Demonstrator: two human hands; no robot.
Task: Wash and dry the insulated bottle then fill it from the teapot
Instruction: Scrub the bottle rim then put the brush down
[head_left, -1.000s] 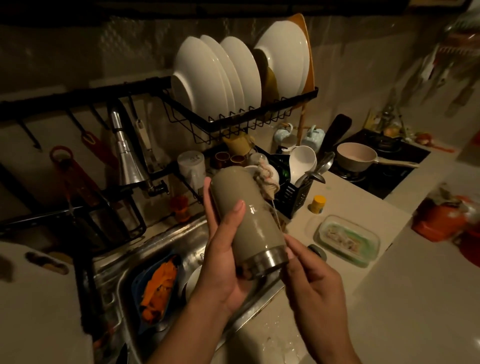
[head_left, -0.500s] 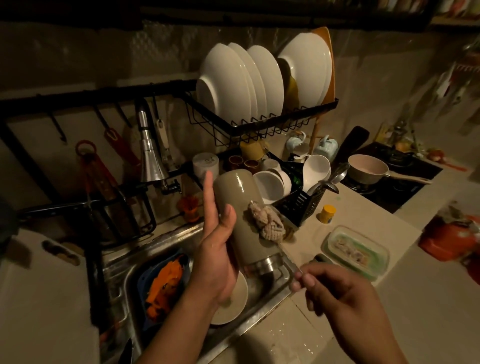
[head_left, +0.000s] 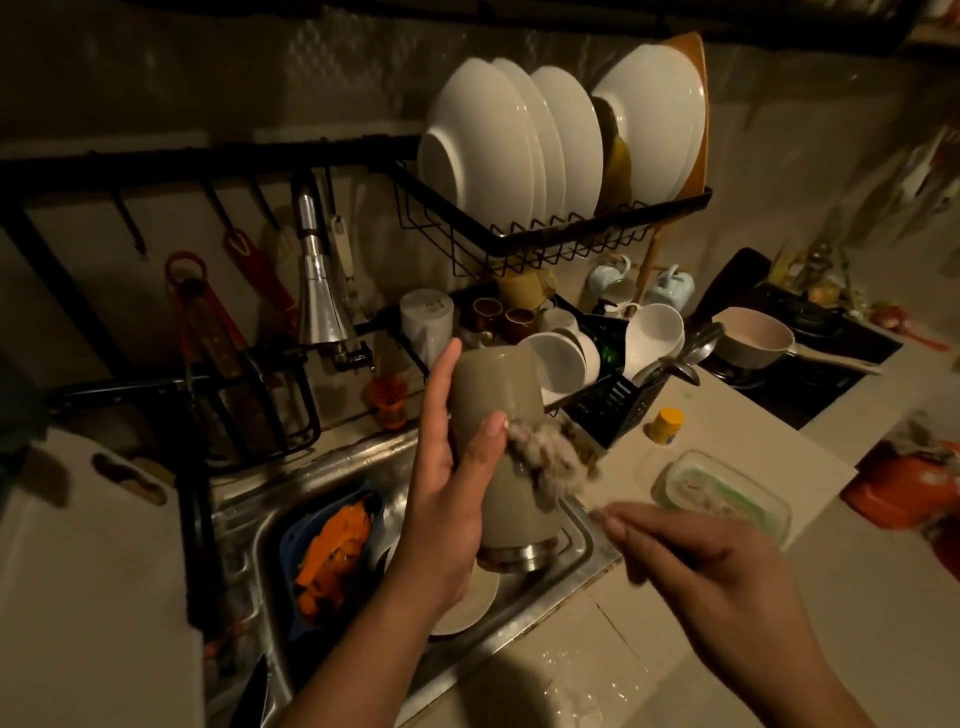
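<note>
The left hand (head_left: 447, 499) grips the grey-green insulated bottle (head_left: 498, 395), which is tilted with its steel-rimmed end downward above the steel sink (head_left: 584, 530). The right hand (head_left: 711, 577) is blurred, with its fingers curled round the thin handle of a bottle brush (head_left: 545, 460). The brush's fuzzy head touches the bottle's side. White plates (head_left: 519, 140) stand racked behind.

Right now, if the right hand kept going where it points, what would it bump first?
Most likely the bottle, low on its side, where the brush it holds touches. The right hand points up-left at it; the left hand grips it. Blur makes depth unsure.
</note>
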